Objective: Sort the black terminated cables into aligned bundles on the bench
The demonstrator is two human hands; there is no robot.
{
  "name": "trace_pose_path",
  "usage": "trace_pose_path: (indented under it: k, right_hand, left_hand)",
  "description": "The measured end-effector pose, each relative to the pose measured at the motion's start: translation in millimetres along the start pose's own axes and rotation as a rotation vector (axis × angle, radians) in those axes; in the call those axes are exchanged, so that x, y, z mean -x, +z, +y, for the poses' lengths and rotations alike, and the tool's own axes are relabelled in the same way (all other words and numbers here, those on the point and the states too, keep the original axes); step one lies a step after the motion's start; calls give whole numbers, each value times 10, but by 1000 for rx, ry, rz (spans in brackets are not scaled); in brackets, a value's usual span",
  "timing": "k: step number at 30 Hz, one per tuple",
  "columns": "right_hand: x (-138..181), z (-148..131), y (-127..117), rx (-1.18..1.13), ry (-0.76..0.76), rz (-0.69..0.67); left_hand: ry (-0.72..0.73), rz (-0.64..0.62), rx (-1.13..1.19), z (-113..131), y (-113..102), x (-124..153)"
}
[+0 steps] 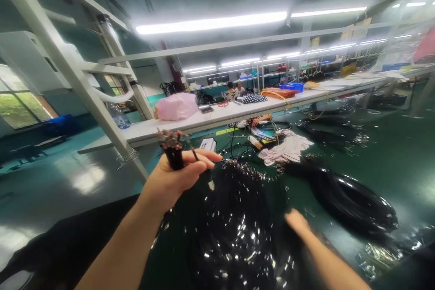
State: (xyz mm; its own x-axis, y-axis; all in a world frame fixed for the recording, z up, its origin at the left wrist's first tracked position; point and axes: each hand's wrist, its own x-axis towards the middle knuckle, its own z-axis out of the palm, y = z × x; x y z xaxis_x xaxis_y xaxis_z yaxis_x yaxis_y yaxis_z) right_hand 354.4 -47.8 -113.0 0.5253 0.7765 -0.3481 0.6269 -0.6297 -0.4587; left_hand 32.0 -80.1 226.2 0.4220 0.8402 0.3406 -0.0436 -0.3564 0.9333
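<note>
My left hand (pixel 170 186) is closed around an upright bundle of black cables (pixel 174 156) with copper-coloured ends at the top. One separate thin cable passes between its fingers, and a small pale connector (pixel 211 185) hangs below them. A large heap of glossy black cables (pixel 238 231) with many shiny tips lies in front of me, between my hands. My right hand (pixel 296 221) is low beside the right edge of that heap. Motion blurs it, so its fingers and anything in them cannot be made out.
A coil of black cable (pixel 353 204) lies to the right, with a pale cloth (pixel 287 147) behind the heap. Across the front runs a white shelf (pixel 204 120) carrying a pink bag (pixel 176 106) and a blue bin (pixel 292 87). Another person's hand (pixel 261 120) shows beneath it.
</note>
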Motion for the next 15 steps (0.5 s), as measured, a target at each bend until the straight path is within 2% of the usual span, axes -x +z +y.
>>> trace_pose_path:
  k: [3,6,8,10,12,14,15]
  right_hand:
    - [-2,-42,-200,-41,-37,43]
    - [97,-136,-485,-72,-114,124]
    - [285,-308,-677,-114,-235,160]
    - [595,-583,-853,-190,-411,135]
    - [990,-917,-1007,-308,-626,47]
    - [1383,-1238,-1131,-655,-992,-89]
    - [1550,-1370,-1177,-736,-1067,-63]
  left_hand:
    - [-54,60,-69,-119,101,-72]
    - [-132,71,59,-341,231,-197]
    - [-173,73,133,-475,339,-271]
    - [-195,74,149,-571,463,-330]
    - [-186,85,136,-623,585,-369]
    - [-163,99,132,-633,681,-382]
    - [-156,101,131,-624,712,-378]
